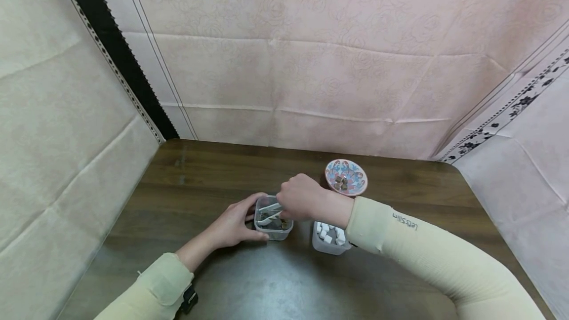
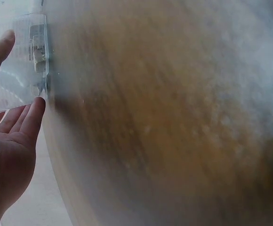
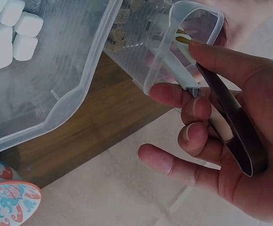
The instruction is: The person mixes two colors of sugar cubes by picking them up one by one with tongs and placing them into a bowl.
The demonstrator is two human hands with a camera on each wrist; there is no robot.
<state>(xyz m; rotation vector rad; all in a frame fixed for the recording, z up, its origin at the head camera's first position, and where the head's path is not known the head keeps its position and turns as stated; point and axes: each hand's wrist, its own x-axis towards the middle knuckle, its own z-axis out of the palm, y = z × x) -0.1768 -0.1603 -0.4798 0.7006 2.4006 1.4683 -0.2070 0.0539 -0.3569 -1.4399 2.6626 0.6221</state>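
Pale rose-patterned cloth point(image 1: 311, 83) hangs behind and to the left and right of a dark wood table point(image 1: 231, 280); glare on the near surface. Right hand point(image 1: 302, 199): thumb and fingers pinch 1 pair of tongs point(image 3: 233, 115), bend lying against the palm. Tongs' long axis runs leftward from these fingers, slightly slanted, 2 tips apart and inside clear container 1 point(image 1: 279, 235). Right hand is over the right side of container 1; left hand point(image 1: 233, 223) grips its left side, thumb near, other fingers far. Brown cubes point(image 3: 118, 30) lie inside; cannot tell whether the tips touch any. Container 2 point(image 1: 328, 248), holding white cubes point(image 1: 328, 237), stands just right, beside the right forearm. Patterned bowl point(image 1: 361, 181) with brown pieces sits farther back.
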